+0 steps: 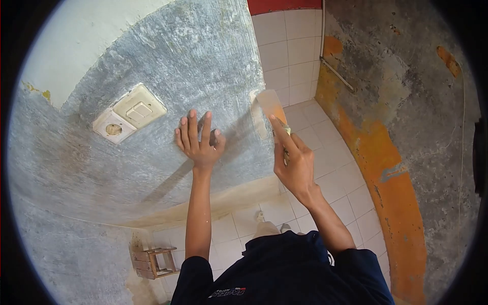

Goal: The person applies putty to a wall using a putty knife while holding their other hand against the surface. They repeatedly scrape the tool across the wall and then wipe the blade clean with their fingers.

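Fingers spread, my left hand (201, 145) rests against the grey-blue wall (213, 56), to the right of a cream light switch (139, 108) and a white socket (113, 127). My right hand (296, 162) is wrapped round the handle of a putty knife (271, 104), with the index finger stretched along it. The knife's wide blade lies at the wall's right edge, beside a pale filler patch (258, 119). Part of the handle is hidden by my fingers.
A small wooden stool (155, 263) stands on the white tiled floor (338, 178) at the lower left. On the right is a grey wall (432, 127) with an orange painted band (399, 203) and a thin pipe (336, 73).
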